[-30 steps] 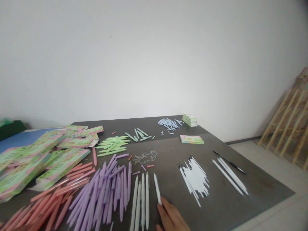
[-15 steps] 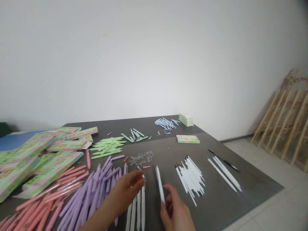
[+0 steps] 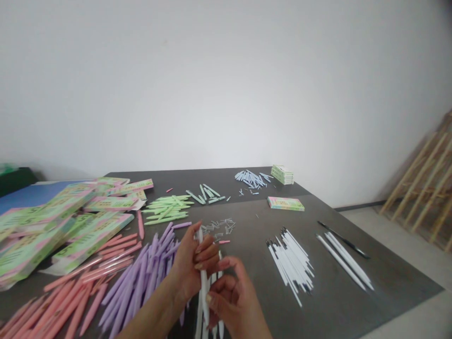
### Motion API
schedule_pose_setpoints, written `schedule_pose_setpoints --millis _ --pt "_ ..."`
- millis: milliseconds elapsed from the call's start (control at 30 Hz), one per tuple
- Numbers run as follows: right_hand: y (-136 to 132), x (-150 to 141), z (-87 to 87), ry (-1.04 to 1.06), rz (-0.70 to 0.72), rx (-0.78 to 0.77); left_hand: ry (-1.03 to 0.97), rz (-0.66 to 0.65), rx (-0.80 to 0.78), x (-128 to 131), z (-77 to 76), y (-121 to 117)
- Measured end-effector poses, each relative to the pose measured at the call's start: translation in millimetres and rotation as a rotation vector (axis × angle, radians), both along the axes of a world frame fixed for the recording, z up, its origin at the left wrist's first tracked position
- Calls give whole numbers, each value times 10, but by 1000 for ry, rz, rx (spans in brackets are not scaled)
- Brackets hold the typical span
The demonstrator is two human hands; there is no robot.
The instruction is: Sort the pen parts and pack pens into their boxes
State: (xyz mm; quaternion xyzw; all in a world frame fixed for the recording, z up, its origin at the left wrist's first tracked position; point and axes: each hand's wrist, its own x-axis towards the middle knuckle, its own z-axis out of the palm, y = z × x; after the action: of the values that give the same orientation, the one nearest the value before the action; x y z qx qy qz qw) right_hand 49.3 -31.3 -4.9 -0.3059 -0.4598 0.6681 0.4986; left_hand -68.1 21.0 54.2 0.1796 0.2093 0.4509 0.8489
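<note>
A: State the position and grip of the white pen point(image 3: 204, 288).
B: Low centre, above the tabletop point(image 3: 249, 282), lengthwise. The left hand point(image 3: 197, 259) has its fingers curled around the upper section; the right hand point(image 3: 229, 296) pinches the lower section between thumb and fingers.

A: List the surroundings. Clock centre is the pen; 12 points to the wall point(image 3: 226, 94).
B: 9 o'clock: purple pens point(image 3: 136, 282), piled, then coral pens point(image 3: 63, 308) beyond. 10 o'clock: overlapping printed cartons point(image 3: 81, 235). 11 o'clock: bright green pens point(image 3: 167, 209). 12 o'clock: pale green pens point(image 3: 206, 194). 1 o'clock: small clear parts point(image 3: 226, 227), scattered near the hands, with pale blue pens point(image 3: 250, 179) farther out.

A: Continue clockwise.
B: Between 1 and 2: stacked cartons point(image 3: 282, 175). 2 o'clock: one flat carton point(image 3: 286, 204). 3 o'clock: a fanned bundle of thin white rods point(image 3: 291, 263) with dark ends, then two separate white pens point(image 3: 348, 263) and a black pen point(image 3: 343, 239).

A: Identify obstructions.
B: Both hands overlie the pale pens point(image 3: 221, 327) at 6 o'clock; their count cannot be read. The left forearm covers part of the purple pile.
</note>
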Motion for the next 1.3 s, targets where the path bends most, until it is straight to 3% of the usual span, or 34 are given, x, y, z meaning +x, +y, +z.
schedule_pose_setpoints --millis 167,267,400,533,633,733,900,1100,1167,1233,1300 --pt "-9 196 -35 -587 -211 434 -13 12 11 -121 29 -36" --pt "-37 197 -91 -884 -226 553 -6 -13 19 -181 54 -32" --pt "-98 73 -204 -1107 -230 584 2 -37 20 -235 15 -8" --pt "-100 67 -243 -1182 -216 531 8 -50 23 -240 9 -11" --pt "-67 143 -208 -1238 -183 455 87 25 36 -198 56 -35" --pt "-43 188 -161 -1264 -173 372 221 175 31 -145 64 -44" --pt "-45 103 -66 -1326 -213 284 328 310 -18 -102 -69 13" --pt "32 119 -34 -1323 -257 206 395 349 -105 -93 -175 52" --pt "77 212 -93 -1177 -307 170 389 316 -123 -77 -179 38" --pt "106 315 -152 -886 -356 114 380 279 -131 -47 -172 11" --pt "105 400 -178 -531 -275 18 365 239 -131 -3 -156 -29"
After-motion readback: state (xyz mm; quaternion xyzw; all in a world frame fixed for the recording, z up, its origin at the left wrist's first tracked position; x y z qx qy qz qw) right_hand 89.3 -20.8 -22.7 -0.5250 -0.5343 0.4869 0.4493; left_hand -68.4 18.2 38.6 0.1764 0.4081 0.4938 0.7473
